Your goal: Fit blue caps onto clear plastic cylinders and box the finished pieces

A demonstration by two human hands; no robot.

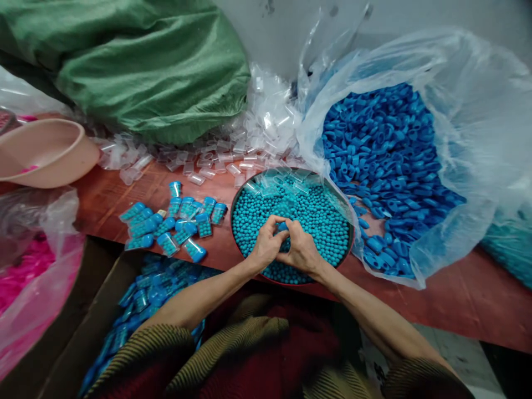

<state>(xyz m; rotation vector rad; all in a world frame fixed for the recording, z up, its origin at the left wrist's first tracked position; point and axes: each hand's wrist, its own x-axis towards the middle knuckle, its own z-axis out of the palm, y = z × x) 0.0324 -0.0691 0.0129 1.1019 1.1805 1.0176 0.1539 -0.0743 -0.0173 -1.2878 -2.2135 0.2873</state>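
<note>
Clock positions are taken from the centre of the round tray [231, 221], with 12 o'clock pointing away from the person. The blue cap [282, 226] is located above the turquoise beads [324, 238], slightly toward 9 o'clock. The left hand [267, 241] approaches from 8 o'clock and the right hand [301, 247] from 4 o'clock. Thumb and index finger of each are closed in a pinch, tips nearly meeting around the cap. Whether a clear body is joined beneath it cannot be determined; the fingers obscure it.

The cap is likely light, stiff and smooth, and may slip if gripped at an edge; hold it by its opposite side walls. Any attached clear body would probably be thin plastic: support it low and avoid squeezing.

Capped bead containers [203, 225] lie at 9 o'clock, clear empty tubes [266, 119] at 11 o'clock, and a plastic bag [477, 111] of loose blue caps [378, 149] at 2 o'clock.
</note>
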